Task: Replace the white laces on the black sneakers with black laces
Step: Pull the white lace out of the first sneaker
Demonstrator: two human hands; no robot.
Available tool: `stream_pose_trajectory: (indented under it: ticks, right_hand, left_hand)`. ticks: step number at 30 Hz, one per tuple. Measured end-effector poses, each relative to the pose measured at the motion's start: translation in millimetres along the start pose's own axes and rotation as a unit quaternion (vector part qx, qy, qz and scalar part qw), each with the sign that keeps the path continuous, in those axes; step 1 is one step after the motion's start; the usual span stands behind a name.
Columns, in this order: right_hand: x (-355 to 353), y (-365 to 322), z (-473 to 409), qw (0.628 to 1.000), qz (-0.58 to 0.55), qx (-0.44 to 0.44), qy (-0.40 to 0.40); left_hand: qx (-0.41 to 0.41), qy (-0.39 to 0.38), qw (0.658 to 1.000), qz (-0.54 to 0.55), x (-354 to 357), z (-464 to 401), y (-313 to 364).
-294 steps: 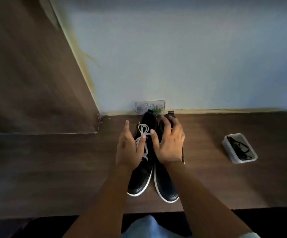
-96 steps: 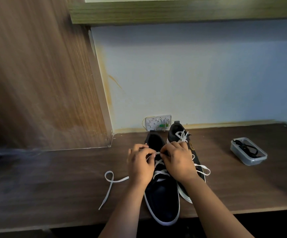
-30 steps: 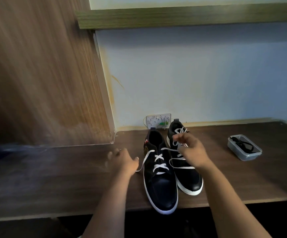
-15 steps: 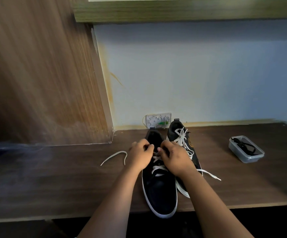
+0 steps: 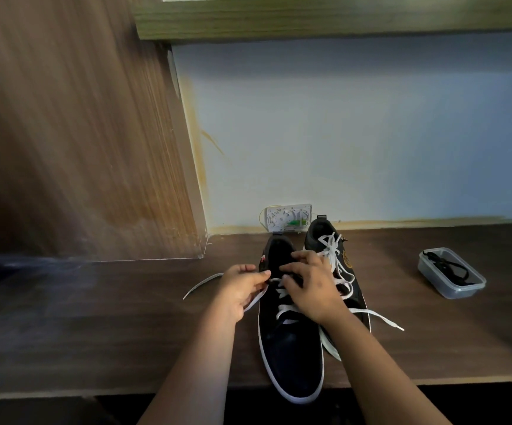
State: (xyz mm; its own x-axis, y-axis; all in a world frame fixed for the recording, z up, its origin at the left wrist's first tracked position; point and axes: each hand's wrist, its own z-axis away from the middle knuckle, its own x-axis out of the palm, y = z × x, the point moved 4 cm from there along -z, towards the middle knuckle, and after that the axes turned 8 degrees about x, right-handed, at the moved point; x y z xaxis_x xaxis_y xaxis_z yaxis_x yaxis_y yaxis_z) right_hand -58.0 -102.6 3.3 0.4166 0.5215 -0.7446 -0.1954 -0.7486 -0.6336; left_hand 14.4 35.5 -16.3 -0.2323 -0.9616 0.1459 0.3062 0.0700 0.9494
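White lace (image 5: 282, 309) half unthreaded on left sneaker (image 5: 290, 342), directly under both hands. Left hand (image 5: 242, 288) pinches loose lace end; right hand (image 5: 310, 289) picks at upper eyelets. Next: pull remaining crossings free. Black laces (image 5: 447, 268) wait in tub (image 5: 460, 291) right of right hand.

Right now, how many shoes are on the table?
2. The left sneaker lies in front, under both hands, toe past the table edge. The right sneaker sits beside it, nearer the wall, partly hidden by the right hand.
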Motion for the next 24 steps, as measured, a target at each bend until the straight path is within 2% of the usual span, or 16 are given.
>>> stream_pose_trajectory:
  ticks: [4,5,6,7,8,9,10,11,12,13,15,18,20,21,23,24]
  right_hand:
    - [7.9,-4.8,-4.3,0.999,0.038,0.000,-0.006]
    - [6.5,-1.8,-7.8,0.999,-0.027,0.039,-0.023]
    - [1.2,0.0,-9.7,0.980,-0.156,0.114,-0.049]
    - [-6.4,-0.5,-8.8,0.920,-0.336,0.193,-0.058]
    - [-14.4,2.3,-8.6,0.840,-0.483,0.243,-0.039]
    - [-24.2,9.4,-8.8,0.782,-0.567,0.259,0.003]
    - [-34.5,14.8,-8.9,0.768,-0.583,0.262,0.040]
    - [-43.5,18.3,-10.3,0.797,-0.543,0.255,0.064]
    - [-49.2,19.5,-11.8,0.850,-0.467,0.231,0.076]
    - [-50.5,15.0,-11.3,0.905,-0.373,0.189,0.073]
    - [-36.0,4.0,-7.9,0.976,-0.204,0.074,0.036]
    - [-0.1,-6.1,-0.4,0.999,0.011,-0.045,-0.005]
    - [-0.3,-10.1,-0.4,0.995,-0.067,-0.048,0.048]
    - [-9.4,-7.1,-2.1,0.978,-0.190,0.016,0.084]
    - [-24.3,1.0,-3.8,0.859,-0.465,0.181,0.116]
    - [-30.6,5.9,-3.6,0.807,-0.528,0.226,0.136]
  left_hand:
    - [-0.011,-0.003,1.000,-0.011,-3.8,-1.6,-1.2]
    - [-0.013,-0.003,1.000,-0.020,-4.4,-2.5,-1.2]
    - [-0.013,-0.003,0.999,-0.030,-4.7,-3.2,-1.2]
    - [-0.015,-0.003,0.999,-0.039,-4.7,-3.3,-0.8]
    - [-0.016,-0.004,0.999,-0.041,-4.5,-3.5,-1.0]
    - [-0.017,-0.005,0.999,-0.040,-4.3,-3.5,-1.1]
    - [-0.018,-0.006,0.999,-0.039,-3.8,-3.5,-1.2]
    - [-0.018,-0.008,0.999,-0.039,-3.6,-2.9,-1.2]
    - [-0.016,-0.008,0.999,-0.041,-3.3,-2.8,-1.4]
    - [-0.014,-0.009,0.999,-0.043,-2.5,-2.1,-1.1]
    - [-0.011,-0.005,0.999,-0.042,-1.4,-1.9,-1.0]
    - [-0.005,-0.006,0.999,-0.042,-0.2,0.0,-0.1]
    - [-0.002,-0.005,0.999,-0.045,-0.4,1.9,1.2]
    - [0.003,-0.002,0.999,-0.052,-1.1,3.1,2.0]
    - [0.015,0.002,0.998,-0.062,-1.2,5.6,3.6]
    - [0.020,0.004,0.998,-0.061,-1.1,6.8,3.9]
